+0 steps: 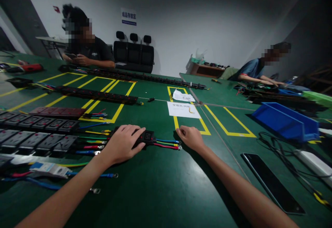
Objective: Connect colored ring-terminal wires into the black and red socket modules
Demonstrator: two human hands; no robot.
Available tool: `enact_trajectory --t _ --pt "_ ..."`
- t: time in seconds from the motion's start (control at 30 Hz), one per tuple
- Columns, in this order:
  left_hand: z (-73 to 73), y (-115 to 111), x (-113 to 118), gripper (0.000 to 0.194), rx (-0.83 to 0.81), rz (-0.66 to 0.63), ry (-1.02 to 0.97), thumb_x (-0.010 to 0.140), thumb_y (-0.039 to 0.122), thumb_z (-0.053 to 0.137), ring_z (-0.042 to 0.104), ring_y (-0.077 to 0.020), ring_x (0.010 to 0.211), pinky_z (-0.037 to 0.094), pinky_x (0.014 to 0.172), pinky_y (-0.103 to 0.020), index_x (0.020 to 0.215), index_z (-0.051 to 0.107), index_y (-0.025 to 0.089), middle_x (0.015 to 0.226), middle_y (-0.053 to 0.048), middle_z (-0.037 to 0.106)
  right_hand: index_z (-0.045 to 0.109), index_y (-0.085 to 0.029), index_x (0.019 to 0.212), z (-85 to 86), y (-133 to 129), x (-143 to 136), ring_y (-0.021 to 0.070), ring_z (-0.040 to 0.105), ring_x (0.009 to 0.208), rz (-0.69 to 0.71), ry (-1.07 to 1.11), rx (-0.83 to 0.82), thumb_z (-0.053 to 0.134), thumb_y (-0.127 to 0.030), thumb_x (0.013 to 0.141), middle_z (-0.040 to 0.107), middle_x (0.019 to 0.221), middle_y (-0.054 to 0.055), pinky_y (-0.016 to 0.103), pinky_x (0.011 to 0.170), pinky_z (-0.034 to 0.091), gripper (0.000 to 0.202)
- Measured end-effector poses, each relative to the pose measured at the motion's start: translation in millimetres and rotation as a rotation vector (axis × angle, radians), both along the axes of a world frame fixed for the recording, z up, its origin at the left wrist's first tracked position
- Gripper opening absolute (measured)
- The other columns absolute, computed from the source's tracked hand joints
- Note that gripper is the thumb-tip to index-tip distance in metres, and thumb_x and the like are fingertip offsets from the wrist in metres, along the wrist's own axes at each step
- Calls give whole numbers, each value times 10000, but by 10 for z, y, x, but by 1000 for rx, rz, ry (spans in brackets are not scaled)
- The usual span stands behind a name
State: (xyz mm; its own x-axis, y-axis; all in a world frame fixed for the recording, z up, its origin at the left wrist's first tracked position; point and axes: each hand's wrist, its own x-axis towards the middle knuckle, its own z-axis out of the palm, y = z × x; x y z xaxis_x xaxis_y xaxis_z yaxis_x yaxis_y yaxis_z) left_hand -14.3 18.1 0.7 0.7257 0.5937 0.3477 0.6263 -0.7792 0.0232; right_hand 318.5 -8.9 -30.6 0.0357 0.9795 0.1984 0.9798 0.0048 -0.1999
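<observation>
My left hand [124,142] lies over a black socket module [148,136], its fingers and thumb closed round the sides. Blue, green, yellow and red wires [166,144] come out of the module's right end and finish in ring terminals [179,144]. Just right of those terminals, my right hand [191,137] rests on the green table with its fingers curled in. Whatever those fingers may hold is hidden. To the left lie rows of socket strips [38,141], with coloured wires and ring terminals at their right ends.
A phone [272,183], black cables [285,162], a white power strip [315,165] and a blue bin [287,121] lie on the right. Paper sheets [184,110] and long black strips [98,95] are farther back. One person [85,45] sits across the table, another person [255,69] at the right.
</observation>
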Motion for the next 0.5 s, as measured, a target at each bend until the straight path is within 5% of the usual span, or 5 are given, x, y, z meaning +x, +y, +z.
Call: enact_trajectory --t 0.5 --pt "26 -21 -15 520 -25 16 29 999 468 497 599 -311 1182 458 1026 -513 1410 571 159 1306 -157 650 583 -217 660 0 41 -30 179 572 573 8 4 -9 446 -429 1005 669 647 51 305 546 194 427"
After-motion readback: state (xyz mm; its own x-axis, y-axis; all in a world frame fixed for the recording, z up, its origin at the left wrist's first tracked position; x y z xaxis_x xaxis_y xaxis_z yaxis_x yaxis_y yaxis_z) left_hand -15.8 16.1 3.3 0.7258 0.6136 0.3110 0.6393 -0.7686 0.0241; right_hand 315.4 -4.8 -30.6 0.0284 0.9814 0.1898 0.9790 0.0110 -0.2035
